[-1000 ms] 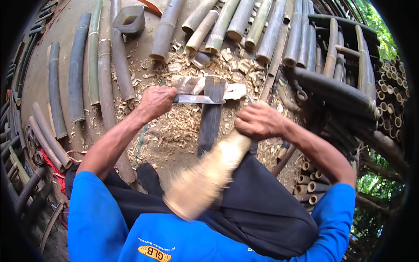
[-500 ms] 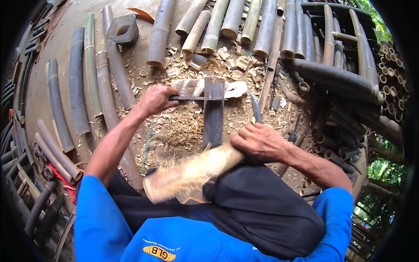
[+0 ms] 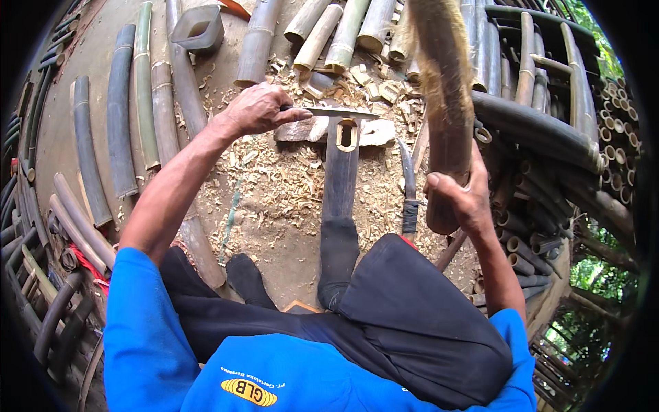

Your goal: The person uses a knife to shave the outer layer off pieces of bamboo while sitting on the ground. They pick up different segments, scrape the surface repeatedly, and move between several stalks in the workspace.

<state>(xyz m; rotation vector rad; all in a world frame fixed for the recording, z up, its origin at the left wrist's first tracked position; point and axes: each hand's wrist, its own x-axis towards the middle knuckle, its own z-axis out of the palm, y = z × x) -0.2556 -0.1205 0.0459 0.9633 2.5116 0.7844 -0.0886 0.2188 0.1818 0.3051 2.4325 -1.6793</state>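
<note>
My left hand (image 3: 257, 110) is closed round the handle of a narrow-bladed knife (image 3: 343, 111). Its blade points right, level with the top end of a dark bamboo piece (image 3: 339, 182). A slot with a pale rim is cut through that bamboo near its far end, which lies against a rough wood block (image 3: 295, 130). My foot in a black sock (image 3: 338, 254) is at the bamboo's near end. On the right, my right hand (image 3: 463, 192) grips a thick wooden club (image 3: 446, 89), raised upright, its upper part frayed and fibrous.
A second knife (image 3: 408, 172) with a curved blade and wrapped handle lies on the chip-strewn ground. Bamboo lengths (image 3: 123, 110) line the left and the far side. A grey plastic tub (image 3: 198, 31) stands far left. Cut bamboo (image 3: 614, 130) is stacked at right.
The club has swung from low across my lap to upright at the right. My left hand and knife have moved farther away; the bamboo's slot now shows.
</note>
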